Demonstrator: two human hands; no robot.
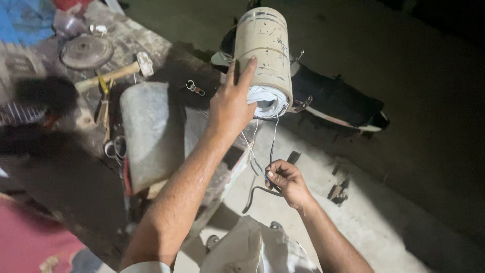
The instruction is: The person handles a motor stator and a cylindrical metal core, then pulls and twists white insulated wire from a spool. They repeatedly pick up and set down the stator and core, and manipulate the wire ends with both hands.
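**Drum steadied from the side, wires pinched below**

Left hand (pixel 230 103) laid flat against side of pale cylindrical drum (pixel 263 53), fingers spread and extended upward along its wall, thumb toward near open end. Grip open: pressing contact only, nothing enclosed. Drum tilted, near end facing down toward camera, white winding (pixel 268 101) visible inside that end, just right of left palm.

Right hand (pixel 287 181) well below left grip, closed in a pinch on thin wires (pixel 255 151). Wires run up from pinch to white winding, slack, pale with one blue strand near fingertips. Dark cable (pixel 255 194) curls out below and left of right grip; cannot tell whether held in same pinch or merely passing behind fingers.

Behind drum, up and right of left grip: dark machine body with white trim (pixel 336 98), lying on concrete floor (pixel 404 151). Small dark scraps on floor right of right grip.

Left of left forearm: cluttered surface (pixel 136 40). Translucent plastic container (pixel 149 131) just beside forearm. Farther up-left: wooden-handled hammer (pixel 116 73), round metal disc (pixel 87 51), small metal clip (pixel 194 88) near left thumb. Blue cloth (pixel 28 20) at far corner. Dark blurred shape at left edge, not identifiable.

Below right grip: pale fabric (pixel 252 247), folds hanging toward floor.
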